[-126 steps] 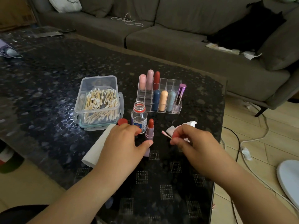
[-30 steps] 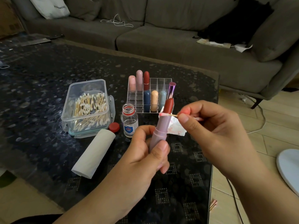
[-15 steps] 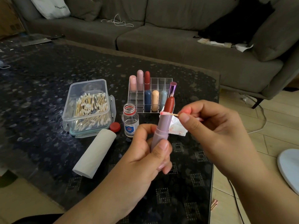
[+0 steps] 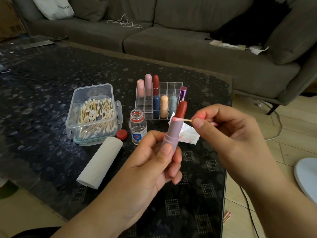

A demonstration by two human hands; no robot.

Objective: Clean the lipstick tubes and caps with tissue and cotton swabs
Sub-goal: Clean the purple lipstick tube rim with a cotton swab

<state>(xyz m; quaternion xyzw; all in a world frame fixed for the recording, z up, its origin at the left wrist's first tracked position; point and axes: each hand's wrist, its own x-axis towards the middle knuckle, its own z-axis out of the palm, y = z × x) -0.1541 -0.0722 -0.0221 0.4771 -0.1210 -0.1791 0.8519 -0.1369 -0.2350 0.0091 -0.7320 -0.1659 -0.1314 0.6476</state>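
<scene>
Head view only: lipstick tube (image 4: pixel 171 136) held up above the dark table (image 4: pixel 42 100), nearly upright with a slight lean to the right, mauve barrel below and red bullet (image 4: pixel 181 109) wound out above. Probably light and rigid in the barrel, smooth enough to twist in a loose grip, so best taken low on the barrel, as now, well clear of the top. Bullet likely soft and waxy, easy to dent or smear; no pressure there. Left hand (image 4: pixel 151 162) raised from the lower left, palm turned inward, thumb across the front of the barrel and fingers curled round behind it, grasping firmly. Right hand (image 4: pixel 228 134) coming in from the right at the same height, thumb and forefinger pinching a cotton swab (image 4: pixel 182 119) by its wooden stick, remaining fingers loosely folded. Swab lying roughly level, its pink-stained tip touching the tube right at the rim where barrel meets bullet. Stick thin and probably snappable, so only a light dabbing force advisable. Down on the table: clear box of swabs (image 4: pixel 94 114), open small bottle (image 4: pixel 137 128) with red cap (image 4: pixel 122 134) beside it, tissue roll (image 4: pixel 101 162), stained crumpled tissue (image 4: pixel 188 134) behind the tube, and clear organiser (image 4: pixel 164 90) with more capped lipsticks.
</scene>
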